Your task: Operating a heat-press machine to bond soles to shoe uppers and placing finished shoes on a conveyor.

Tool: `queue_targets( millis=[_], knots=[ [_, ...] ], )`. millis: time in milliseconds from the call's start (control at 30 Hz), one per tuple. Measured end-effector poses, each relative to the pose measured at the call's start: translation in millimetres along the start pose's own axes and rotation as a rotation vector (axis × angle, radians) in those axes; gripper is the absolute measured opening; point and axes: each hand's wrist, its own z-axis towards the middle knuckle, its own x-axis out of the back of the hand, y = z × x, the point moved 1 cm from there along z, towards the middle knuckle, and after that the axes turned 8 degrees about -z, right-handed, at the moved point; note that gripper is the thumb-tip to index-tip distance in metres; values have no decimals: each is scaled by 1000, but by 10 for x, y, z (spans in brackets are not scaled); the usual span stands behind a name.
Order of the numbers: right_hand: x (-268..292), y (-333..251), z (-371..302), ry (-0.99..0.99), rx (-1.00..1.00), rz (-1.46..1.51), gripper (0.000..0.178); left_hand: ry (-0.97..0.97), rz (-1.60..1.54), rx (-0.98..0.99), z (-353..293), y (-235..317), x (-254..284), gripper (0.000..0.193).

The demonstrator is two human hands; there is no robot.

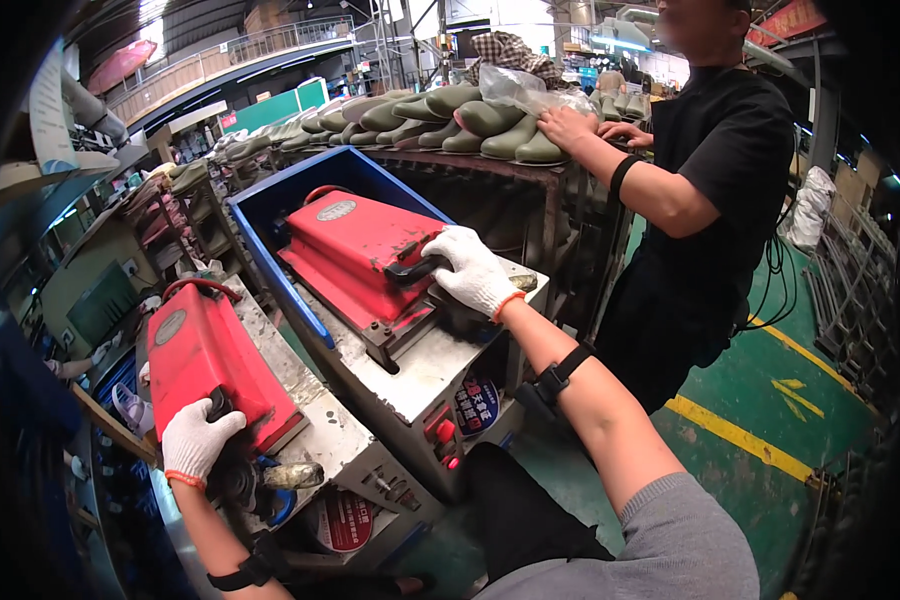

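Grip on both sides! By the left hand (pixel 200 438), gloved in white, the left black handle (pixel 221 404) is clasped, fingers curled over it, at the near end of the left red cover (pixel 208 358). Over on the right, the right black handle (pixel 408 272) is clamped in the right hand (pixel 473 270), likewise gloved; it is fixed to the near end of the right red cover (pixel 345 245), whose paint is seen to be chipped. Both covers are set on pale metal bench tops, side by side, the left one placed nearer the person. Behind and beside the right cover, a blue bin (pixel 305 318) is seen, its wall partly wrapped around it. How firmly either handle is squeezed cannot be told.

And across the bench, olive boots (pixel 485 118) are piled in rows, topped by clear plastic (pixel 520 88) and a checked cloth (pixel 515 55). The heap is being touched by a co-worker (pixel 735 160) dressed in black. Below, the green floor (pixel 710 470) is crossed by a yellow stripe (pixel 740 440).
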Motion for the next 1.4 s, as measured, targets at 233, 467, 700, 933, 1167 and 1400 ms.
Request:
queue_targets(
  millis=[233,467,700,933,1167,1400],
  knots=[
    [37,-5,31,70,91,12,30,-33,44,6,-7,14,13,51],
    [54,-1,57,60,183,35,35,-49,84,-108,1,-37,-6,60],
    [-27,61,-15,-52,-93,41,40,-38,143,-37,-24,-55,-9,67],
    [7,74,-33,-59,-45,63,41,-8,138,-60,-18,-29,-22,62],
    [16,8,-16,-49,-96,104,39,-31,130,0,-24,11,-9,64],
    [56,-22,11,84,89,108,36,-55,67,-53,-34,25,8,61]
  ],
)
